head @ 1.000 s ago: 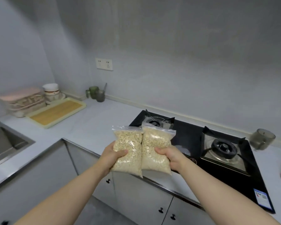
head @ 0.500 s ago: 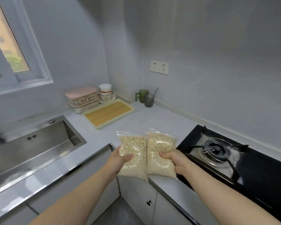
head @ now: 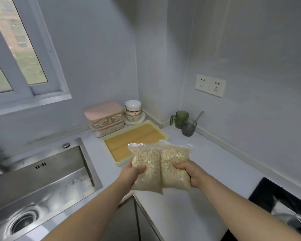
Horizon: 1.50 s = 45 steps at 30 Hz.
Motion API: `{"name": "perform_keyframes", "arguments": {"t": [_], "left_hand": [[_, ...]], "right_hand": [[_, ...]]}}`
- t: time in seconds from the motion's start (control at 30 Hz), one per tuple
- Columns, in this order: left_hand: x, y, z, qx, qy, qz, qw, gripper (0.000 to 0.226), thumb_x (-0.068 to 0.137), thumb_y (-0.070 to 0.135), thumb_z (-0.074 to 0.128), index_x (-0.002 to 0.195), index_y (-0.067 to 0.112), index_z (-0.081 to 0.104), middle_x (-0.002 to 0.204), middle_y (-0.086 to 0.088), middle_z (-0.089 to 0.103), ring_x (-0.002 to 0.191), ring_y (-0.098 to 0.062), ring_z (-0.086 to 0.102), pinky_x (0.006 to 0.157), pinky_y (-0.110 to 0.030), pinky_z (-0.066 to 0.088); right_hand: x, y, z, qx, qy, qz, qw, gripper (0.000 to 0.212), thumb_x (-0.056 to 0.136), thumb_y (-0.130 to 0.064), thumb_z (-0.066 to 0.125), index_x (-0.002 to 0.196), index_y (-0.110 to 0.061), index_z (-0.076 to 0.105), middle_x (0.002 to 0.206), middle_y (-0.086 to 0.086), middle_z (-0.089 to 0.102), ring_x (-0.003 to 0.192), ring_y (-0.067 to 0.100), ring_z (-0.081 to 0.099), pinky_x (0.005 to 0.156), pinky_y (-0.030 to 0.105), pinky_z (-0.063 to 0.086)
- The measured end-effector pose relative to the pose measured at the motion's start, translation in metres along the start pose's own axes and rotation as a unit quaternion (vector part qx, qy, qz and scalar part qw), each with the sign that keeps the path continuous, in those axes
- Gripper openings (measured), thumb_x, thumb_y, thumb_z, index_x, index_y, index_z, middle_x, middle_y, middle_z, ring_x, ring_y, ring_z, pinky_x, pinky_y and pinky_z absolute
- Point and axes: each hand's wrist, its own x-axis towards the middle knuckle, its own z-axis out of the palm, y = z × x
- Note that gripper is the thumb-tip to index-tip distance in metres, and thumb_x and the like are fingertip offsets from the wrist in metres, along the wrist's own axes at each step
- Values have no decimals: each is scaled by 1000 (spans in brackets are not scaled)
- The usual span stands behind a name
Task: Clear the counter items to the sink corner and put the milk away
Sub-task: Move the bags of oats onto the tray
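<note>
- Steel sink [head: 42, 180] on the far left.
- Left hand [head: 131, 173] curls round the left oat bag [head: 146, 168], held above the counter [head: 189, 206].
- Right hand [head: 192, 173] clutches the right oat bag [head: 175, 166], touching the other bag, over the yellow tray's [head: 122, 145] near edge.

soft, even daylight comes from the washed-out window [head: 16, 54] on the left, leaving the pale walls [head: 250, 49] flat grey with only faint shadow in the far corner. the steel sink [head: 47, 180] throws back smeared whitish glare, and the glossy hob [head: 264, 192] at the right edge catches a bright patch. everything looks a little soft, the grain bags [head: 146, 164] in the middle clearest, while the wide lens bends the window frame and smears the edges.
</note>
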Motion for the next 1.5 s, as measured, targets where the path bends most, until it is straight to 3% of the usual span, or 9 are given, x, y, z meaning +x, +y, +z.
{"name": "perform_keyframes", "arguments": {"t": [0.17,0.37,0.57,0.87,1.0,1.23,1.37,1.5], "left_hand": [[58,21,-30,2,7,-15,1000,44,86,-1,60,127,11,48,98,-15,66,76,-31,67,58,-34,56],[124,50,-77,22,-4,-30,999,48,84,1,64,128,12,50,110,-17,65,93,-35,65,77,-43,55],[184,84,-120,59,-21,-40,997,43,84,4,65,124,14,54,114,-15,64,102,-34,62,90,-48,51],[247,85,-132,37,-44,-68,996,51,83,3,65,130,14,48,119,-13,60,105,-32,60,91,-49,50],[273,86,-125,32,-51,-76,995,47,84,2,64,127,12,48,117,-13,61,102,-33,62,89,-49,51],[324,84,-110,44,-32,-61,997,36,85,2,63,114,19,51,106,-10,66,94,-32,66,87,-50,53],[345,80,-108,42,-18,-67,997,40,85,5,64,121,13,52,108,-11,66,95,-30,66,88,-48,53],[360,79,-111,51,-12,-75,996,48,85,10,65,129,13,49,115,-10,63,101,-30,63,93,-50,50]], "right_hand": [[59,-18,24,-3,-4,10,1000,25,86,-2,60,110,-1,62,100,17,69,91,32,66,78,41,53],[126,-34,65,2,6,27,1000,25,86,-2,61,111,-1,62,97,17,70,86,30,68,71,37,54],[180,-48,108,32,10,30,999,25,85,-5,61,110,-3,61,103,17,68,94,31,66,79,39,53],[232,-56,119,36,83,54,994,35,84,-3,63,119,-1,57,112,19,66,99,33,64,72,39,53],[253,-68,111,33,112,56,992,33,84,-2,63,117,1,59,111,21,66,99,34,64,77,41,53],[312,-98,99,24,208,-28,977,38,81,1,66,118,-1,58,109,15,67,99,31,63,91,44,50],[353,-112,100,43,261,-41,964,37,81,3,66,117,4,58,106,14,66,95,30,63,90,42,51],[383,-124,103,131,228,-44,964,29,83,6,62,112,1,59,100,14,66,88,28,63,84,42,50]]}}
